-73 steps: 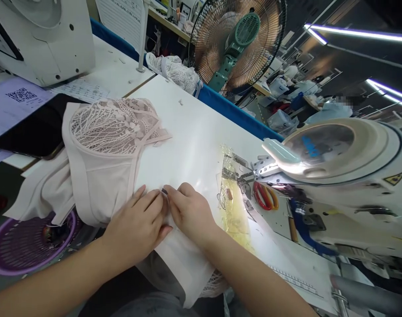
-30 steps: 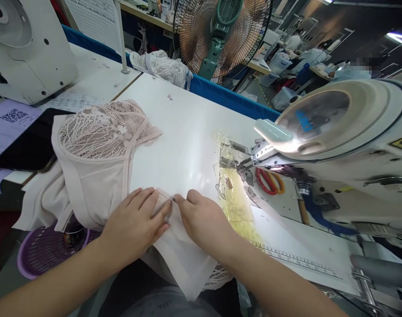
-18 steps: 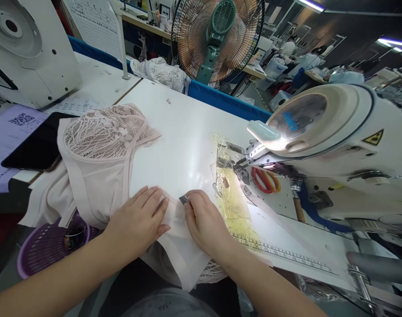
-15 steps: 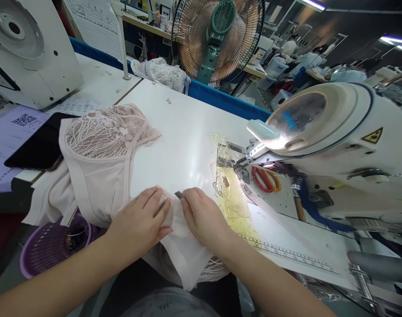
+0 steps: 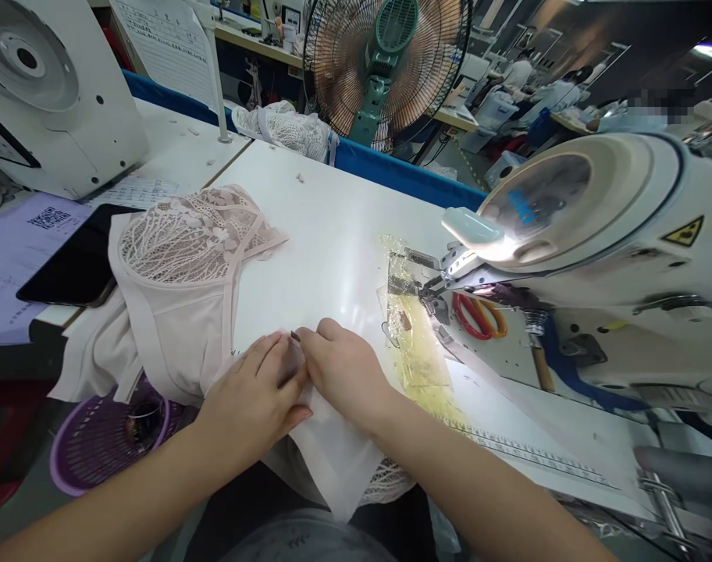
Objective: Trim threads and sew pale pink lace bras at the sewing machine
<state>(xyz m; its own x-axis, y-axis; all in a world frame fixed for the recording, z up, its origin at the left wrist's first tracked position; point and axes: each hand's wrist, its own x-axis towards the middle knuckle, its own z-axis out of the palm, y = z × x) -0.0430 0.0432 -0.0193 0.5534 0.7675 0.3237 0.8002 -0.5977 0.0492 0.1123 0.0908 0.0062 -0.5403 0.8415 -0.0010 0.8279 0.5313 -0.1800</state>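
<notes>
A pale pink lace bra (image 5: 174,304) lies across the table edge, and more of the pale fabric (image 5: 338,468) hangs over my lap. My left hand (image 5: 256,390) is closed on the fabric near the edge, its fingers bent and pressing it down. My right hand (image 5: 344,371) pinches a small dark flat-tipped tool (image 5: 295,336), with its tip against the fabric by my left fingertips. Most of this tool is hidden in the fingers, so its kind does not show.
On the right stands a sewing machine (image 5: 614,226), with red and orange-handled scissors (image 5: 478,316) under its head. A ruler (image 5: 537,457) runs along the front edge. To the left are a black phone (image 5: 69,261) and a purple basket (image 5: 98,453). A fan (image 5: 385,70) stands behind.
My right hand has moved left with the small dark tool, up to my left fingertips. My left hand stays on the fabric. The view has shifted slightly.
</notes>
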